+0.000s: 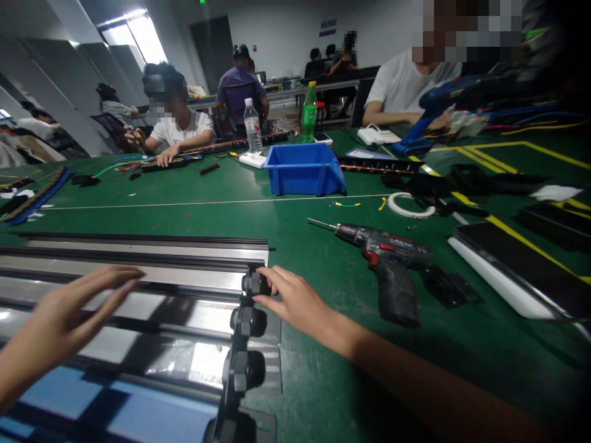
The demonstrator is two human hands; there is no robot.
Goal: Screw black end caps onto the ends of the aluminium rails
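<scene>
Several long metal profiles with black edges lie side by side on the green table. Black cable glands with hex nuts stick out in a row from their right ends. My right hand has thumb and fingers closed around the farthest cable gland. Above the profiles at the left hovers my left hand, fingers stretched out and apart from the thumb, holding nothing. Its shadow falls across the shiny metal. The nearest gland is cut off by the bottom edge.
A cordless drill lies right of my right hand, its bit pointing left. Beyond are a blue bin, a clear bottle, a green bottle and a white ring. Co-workers sit across the table.
</scene>
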